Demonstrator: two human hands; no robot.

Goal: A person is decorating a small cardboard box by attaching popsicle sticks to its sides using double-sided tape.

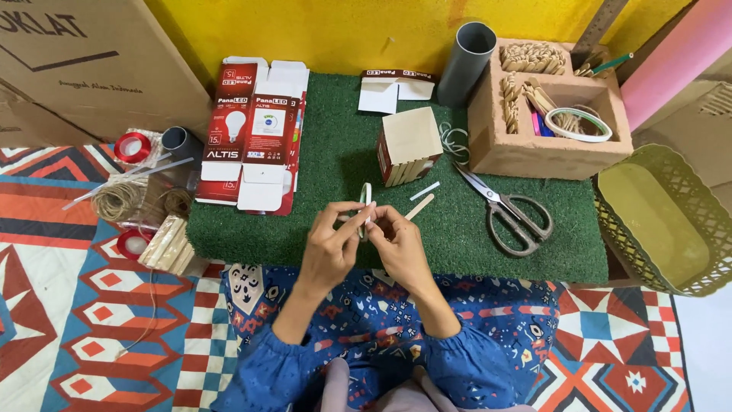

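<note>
Hands (329, 244) (400, 243) pinch tape roll (366, 200) over green turf mat (473, 252); patterned rug (69, 305), yellow wall (343, 30).

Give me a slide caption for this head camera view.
Both hands, left and right, hold a small tape roll above a green mat, scissors nearby.

Blue sleeves gathered at the cuffs (elastic, it seems); patterned blue cloth across the lap.

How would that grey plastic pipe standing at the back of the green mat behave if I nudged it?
The grey plastic pipe stands on end, tall and narrow, leaning against the brown compartment box, so it would probably tip easily. It looks hollow, so likely light. Once down, its round shape should roll across the green mat.
</note>
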